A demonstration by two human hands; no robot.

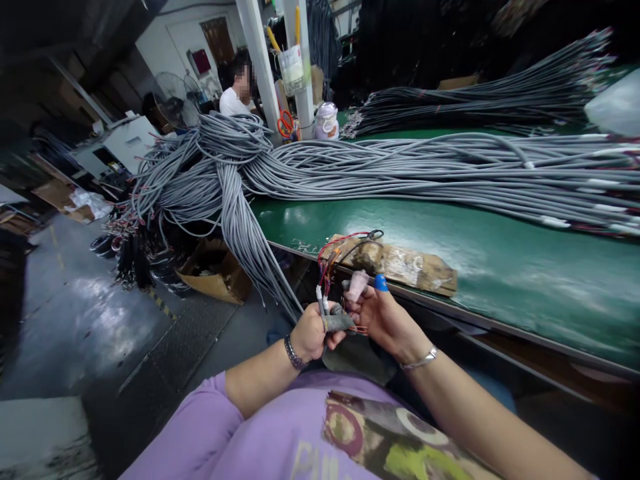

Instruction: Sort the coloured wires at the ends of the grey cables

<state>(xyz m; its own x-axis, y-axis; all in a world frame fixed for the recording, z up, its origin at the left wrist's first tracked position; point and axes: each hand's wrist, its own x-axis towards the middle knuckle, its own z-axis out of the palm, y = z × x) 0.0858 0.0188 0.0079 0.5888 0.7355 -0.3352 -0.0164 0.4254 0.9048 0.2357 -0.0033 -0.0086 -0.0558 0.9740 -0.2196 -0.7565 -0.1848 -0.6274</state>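
Observation:
My left hand (311, 332) is closed around grey cables (321, 304) near their ends. White tape is wrapped on these ends, and red and dark wires (325, 270) fan out above it. A grey wrap (338, 323) lies along the thumb side of this hand. Close on the right, my right hand (387, 320) has its fingers curled in at thin orange wires (358, 329); the exact grip is partly hidden. One of its fingers has a pale cover (357, 285), and a blue cap (381, 283) sits on another fingertip.
A tape-covered board (417, 268) lies at the front edge of the green table (525, 267). Behind it stretches a thick bundle of grey cables (400, 167), drooping off the left end. Red scissors (285, 123) hang by a post. A person (234, 100) sits farther back.

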